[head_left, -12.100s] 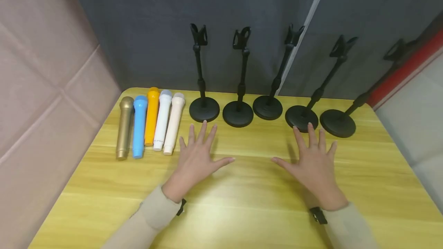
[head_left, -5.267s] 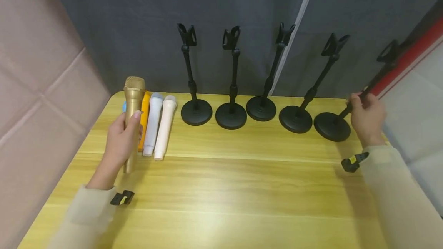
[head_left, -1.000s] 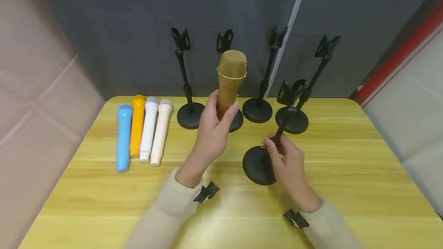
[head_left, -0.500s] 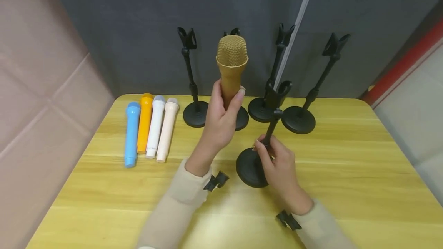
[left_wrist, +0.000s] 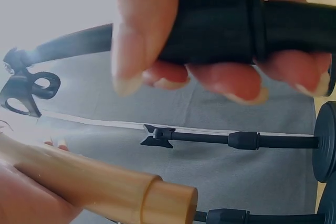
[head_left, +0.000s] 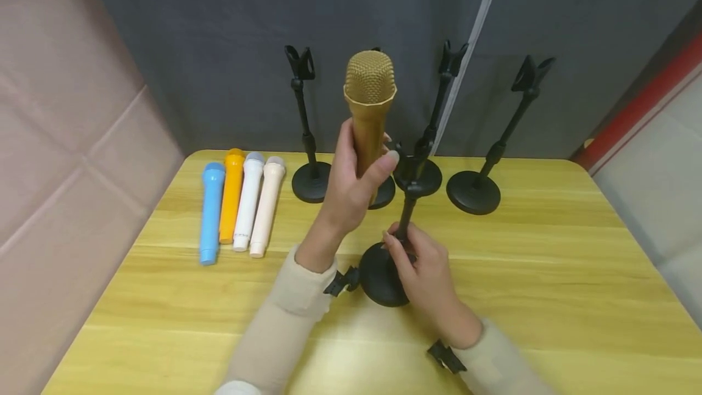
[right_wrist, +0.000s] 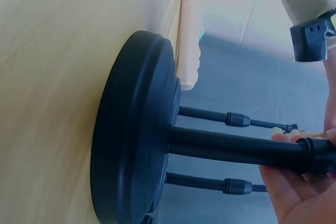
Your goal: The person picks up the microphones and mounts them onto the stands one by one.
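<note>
My left hand [head_left: 351,185] grips a gold microphone [head_left: 370,87] by its handle, head up, above the middle of the table. In the left wrist view the microphone's bare lower end [left_wrist: 165,200] shows. My right hand [head_left: 428,270] pinches the lower pole of a black microphone stand [head_left: 381,279], at the collar as the right wrist view shows. This stand's clip, slightly blurred, is just right of my left hand, apart from the microphone. Its round base [right_wrist: 134,129] is at table level; whether it touches the wood I cannot tell.
Blue [head_left: 210,212], orange [head_left: 231,197], white [head_left: 248,203] and cream [head_left: 267,206] microphones lie side by side at the left. Several black stands, including a left one [head_left: 311,181] and a right one [head_left: 474,192], line the back of the wooden table [head_left: 548,297] before a grey partition [head_left: 230,47].
The gold microphone came from the left row to the centre, the rightmost stand from the far right. Over the last second the stand shifts left toward the microphone, which rises slightly.
</note>
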Motion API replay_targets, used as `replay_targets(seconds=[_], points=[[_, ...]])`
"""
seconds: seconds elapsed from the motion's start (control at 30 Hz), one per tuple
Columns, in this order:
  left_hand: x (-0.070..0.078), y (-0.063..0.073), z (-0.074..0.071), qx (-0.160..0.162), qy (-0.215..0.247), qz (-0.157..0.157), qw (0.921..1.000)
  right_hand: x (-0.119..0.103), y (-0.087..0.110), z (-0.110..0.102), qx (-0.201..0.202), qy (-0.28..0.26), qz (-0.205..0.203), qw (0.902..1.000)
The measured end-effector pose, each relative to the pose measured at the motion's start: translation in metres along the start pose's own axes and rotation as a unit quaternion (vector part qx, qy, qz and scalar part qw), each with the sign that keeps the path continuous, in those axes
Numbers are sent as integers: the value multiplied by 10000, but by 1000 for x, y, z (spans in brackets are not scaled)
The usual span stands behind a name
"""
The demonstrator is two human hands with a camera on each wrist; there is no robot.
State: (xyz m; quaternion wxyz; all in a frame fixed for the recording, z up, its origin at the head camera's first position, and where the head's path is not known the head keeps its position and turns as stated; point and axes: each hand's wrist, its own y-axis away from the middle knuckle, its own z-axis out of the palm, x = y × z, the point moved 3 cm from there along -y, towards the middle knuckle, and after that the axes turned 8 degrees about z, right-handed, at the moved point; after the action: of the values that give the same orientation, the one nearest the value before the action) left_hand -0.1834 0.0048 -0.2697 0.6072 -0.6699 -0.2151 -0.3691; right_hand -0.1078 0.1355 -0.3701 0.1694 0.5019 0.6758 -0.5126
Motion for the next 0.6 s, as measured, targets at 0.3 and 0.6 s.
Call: replay_targets(seconds=[0.3, 0.6], points=[[-1, -2, 9, -350, 339, 102, 9988, -6, 2, 10, -218, -99, -335, 9992], [-2, -3, 13, -522, 458, 396, 9968, -7, 4, 12, -343, -15, -242, 9991]])
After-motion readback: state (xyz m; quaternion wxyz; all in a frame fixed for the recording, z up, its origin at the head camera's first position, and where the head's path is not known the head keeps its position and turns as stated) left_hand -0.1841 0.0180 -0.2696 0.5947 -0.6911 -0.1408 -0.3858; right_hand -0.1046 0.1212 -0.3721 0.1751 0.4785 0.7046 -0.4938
